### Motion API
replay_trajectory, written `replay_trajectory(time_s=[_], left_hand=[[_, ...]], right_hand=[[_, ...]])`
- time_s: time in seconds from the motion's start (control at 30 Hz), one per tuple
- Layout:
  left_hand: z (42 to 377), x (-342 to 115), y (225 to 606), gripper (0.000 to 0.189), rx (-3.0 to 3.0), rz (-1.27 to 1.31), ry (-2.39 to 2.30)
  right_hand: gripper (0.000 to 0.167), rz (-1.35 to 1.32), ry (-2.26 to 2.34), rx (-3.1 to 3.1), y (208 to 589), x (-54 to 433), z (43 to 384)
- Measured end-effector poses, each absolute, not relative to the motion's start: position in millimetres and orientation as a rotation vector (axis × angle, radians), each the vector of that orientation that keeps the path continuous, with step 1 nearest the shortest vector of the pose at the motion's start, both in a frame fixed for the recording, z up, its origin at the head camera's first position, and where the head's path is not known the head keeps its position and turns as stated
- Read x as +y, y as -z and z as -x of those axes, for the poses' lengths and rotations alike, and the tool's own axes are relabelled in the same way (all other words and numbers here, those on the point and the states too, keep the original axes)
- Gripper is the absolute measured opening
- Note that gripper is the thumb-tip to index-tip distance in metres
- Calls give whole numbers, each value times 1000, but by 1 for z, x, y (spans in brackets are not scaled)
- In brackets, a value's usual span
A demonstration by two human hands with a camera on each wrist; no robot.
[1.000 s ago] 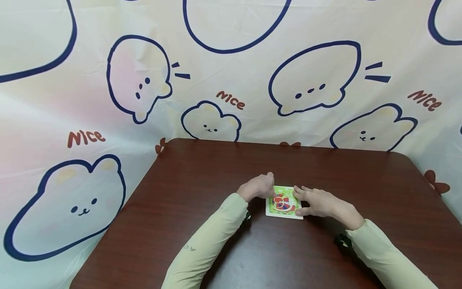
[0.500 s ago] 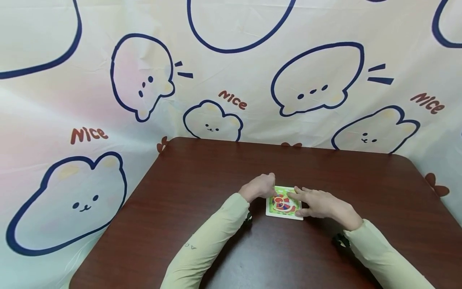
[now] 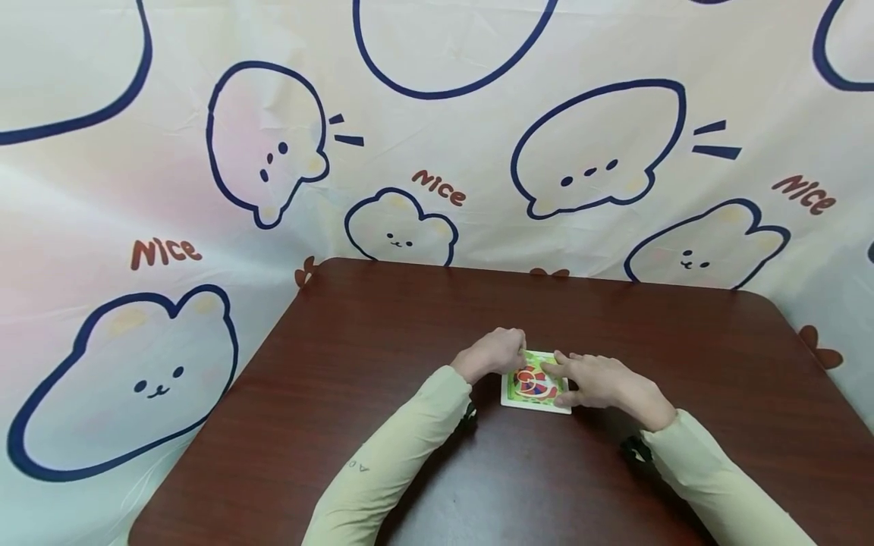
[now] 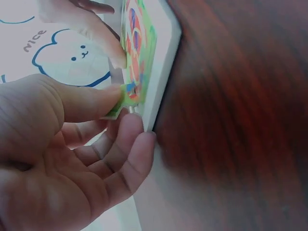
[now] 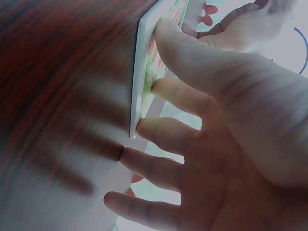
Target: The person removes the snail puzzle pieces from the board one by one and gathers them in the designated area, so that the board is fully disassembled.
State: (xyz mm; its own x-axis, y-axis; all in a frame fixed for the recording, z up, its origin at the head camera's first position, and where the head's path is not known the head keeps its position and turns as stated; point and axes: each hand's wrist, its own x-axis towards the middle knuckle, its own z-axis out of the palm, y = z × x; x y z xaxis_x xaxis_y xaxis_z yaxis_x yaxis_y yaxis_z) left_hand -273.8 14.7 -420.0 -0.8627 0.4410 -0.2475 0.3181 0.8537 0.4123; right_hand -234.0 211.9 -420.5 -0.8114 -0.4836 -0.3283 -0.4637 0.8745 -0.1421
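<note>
A small square puzzle board with a white border lies flat on the table. Its green picture carries a spiral, snail-like figure in red, blue and yellow. At the board's left side, my left hand pinches a green-edged puzzle piece between thumb and fingers. In the left wrist view that piece sits tilted at the board's corner; its far end is hidden by my fingers. My right hand rests on the board's right side, its fingers spread and fairly straight. The right thumb touches the board's near border.
The dark brown wooden table surrounds the board on all sides. Behind and to the left hangs a pale cloth printed with bear outlines and lettering. Dark straps show at the wrists under the light sleeves.
My right index finger has shifted left from the board's far corner onto the picture. The left hand has moved slightly right, its fingers more curled. The board stays nearly in place.
</note>
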Motion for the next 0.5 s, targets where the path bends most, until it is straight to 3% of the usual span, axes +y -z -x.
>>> replay_trajectory(time_s=[0.5], left_hand=[[275,-16,405,25,2715,-621,-661]], right_hand=[[66,709,117,2692,422,212,232]])
